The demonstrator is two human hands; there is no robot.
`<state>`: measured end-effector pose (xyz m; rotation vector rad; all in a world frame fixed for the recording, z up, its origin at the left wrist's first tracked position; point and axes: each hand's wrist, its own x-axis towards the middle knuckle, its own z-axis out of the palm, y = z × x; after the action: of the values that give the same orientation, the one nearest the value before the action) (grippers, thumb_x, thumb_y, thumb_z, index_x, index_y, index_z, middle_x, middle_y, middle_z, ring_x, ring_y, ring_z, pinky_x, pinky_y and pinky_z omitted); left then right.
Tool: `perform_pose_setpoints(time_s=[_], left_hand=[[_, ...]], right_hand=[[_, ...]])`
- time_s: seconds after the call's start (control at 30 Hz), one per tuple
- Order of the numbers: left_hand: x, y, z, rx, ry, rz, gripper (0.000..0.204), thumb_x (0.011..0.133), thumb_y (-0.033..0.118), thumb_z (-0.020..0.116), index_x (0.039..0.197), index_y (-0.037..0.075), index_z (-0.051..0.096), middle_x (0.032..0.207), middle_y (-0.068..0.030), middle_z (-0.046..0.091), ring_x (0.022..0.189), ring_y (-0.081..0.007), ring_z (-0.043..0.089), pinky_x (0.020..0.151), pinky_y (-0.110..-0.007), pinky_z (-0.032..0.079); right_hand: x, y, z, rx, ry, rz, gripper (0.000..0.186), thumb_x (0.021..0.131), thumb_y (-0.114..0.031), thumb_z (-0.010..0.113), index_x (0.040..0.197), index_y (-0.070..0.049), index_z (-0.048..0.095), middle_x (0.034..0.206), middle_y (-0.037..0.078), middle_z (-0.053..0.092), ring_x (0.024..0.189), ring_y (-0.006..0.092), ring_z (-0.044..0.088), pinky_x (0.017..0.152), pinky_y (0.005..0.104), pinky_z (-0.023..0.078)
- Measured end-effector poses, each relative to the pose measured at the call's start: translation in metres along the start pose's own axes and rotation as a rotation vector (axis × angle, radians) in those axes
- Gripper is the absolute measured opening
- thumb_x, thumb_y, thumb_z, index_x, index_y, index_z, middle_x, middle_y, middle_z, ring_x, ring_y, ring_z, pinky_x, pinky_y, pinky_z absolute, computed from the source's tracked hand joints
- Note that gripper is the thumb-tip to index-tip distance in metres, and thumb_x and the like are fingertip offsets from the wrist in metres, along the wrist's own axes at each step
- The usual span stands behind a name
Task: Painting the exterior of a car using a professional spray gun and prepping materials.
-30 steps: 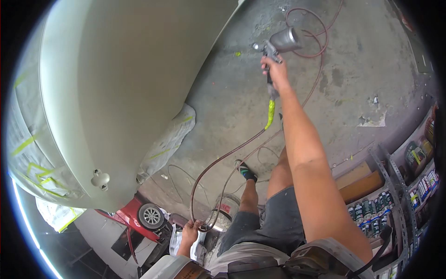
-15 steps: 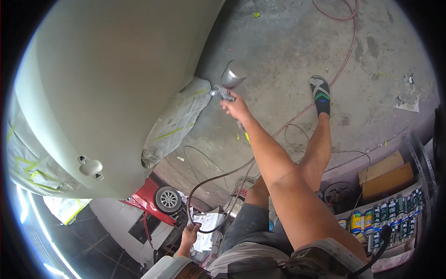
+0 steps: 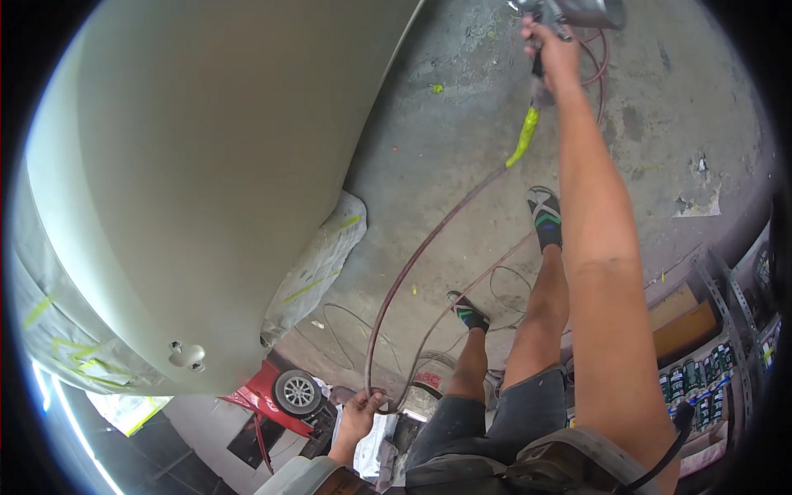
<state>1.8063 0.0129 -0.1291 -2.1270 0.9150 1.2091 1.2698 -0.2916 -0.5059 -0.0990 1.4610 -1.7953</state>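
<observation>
At the top right, my right hand (image 3: pixel 554 56) grips the handle of a spray gun (image 3: pixel 546 15) with a silver cup (image 3: pixel 596 11). Bright yellow tape (image 3: pixel 525 136) wraps the hose end below the handle. From there the dark red air hose (image 3: pixel 410 268) curves down to my left hand (image 3: pixel 360 417), whose fingers are closed around it low in the view. A large pale grey-green car body panel (image 3: pixel 223 165) fills the left side, apart from both hands. Masking paper (image 3: pixel 318 260) with yellow tape hangs along its lower edge.
More hose lies on the concrete floor (image 3: pixel 462 198) near my feet. A red car (image 3: pixel 262 388) with a silver wheel stands behind at the lower left. At the lower right are a shelf of cans (image 3: pixel 701 375) and cardboard boxes (image 3: pixel 685 318). A bucket (image 3: pixel 431 381) sits by my legs.
My right hand has swung the spray gun up and to the right, away from the panel's edge, drawing the hose along. My left hand still holds the hose, slightly further right.
</observation>
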Motion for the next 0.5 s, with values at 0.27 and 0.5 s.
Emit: perform_pose_setpoints(time_s=[0.27,0.5], left_hand=[[0.006,-0.062,-0.024,0.004,0.106,0.073,0.027,0.096,0.029,0.059,0.106,0.005,0.069,0.088,-0.0046,0.069,0.085,-0.0123,0.063,0.078,-0.029,0.049],[-0.002,-0.197,-0.043,0.094,0.156,-0.041,0.032,0.094,0.032,0.061,0.107,0.004,0.069,0.087,-0.0096,0.07,0.085,-0.0165,0.065,0.079,-0.031,0.049]], right_hand=[[-0.115,0.035,0.041,-0.066,-0.164,0.194,0.013,0.081,-0.009,0.068,0.091,-0.003,0.065,0.075,0.003,0.064,0.064,0.0093,0.059,0.05,0.0226,0.047],[-0.338,0.128,0.074,-0.111,-0.342,0.576,0.055,0.082,-0.007,0.066,0.134,-0.022,0.058,0.072,-0.003,0.06,0.059,0.0041,0.051,0.05,0.0213,0.043]])
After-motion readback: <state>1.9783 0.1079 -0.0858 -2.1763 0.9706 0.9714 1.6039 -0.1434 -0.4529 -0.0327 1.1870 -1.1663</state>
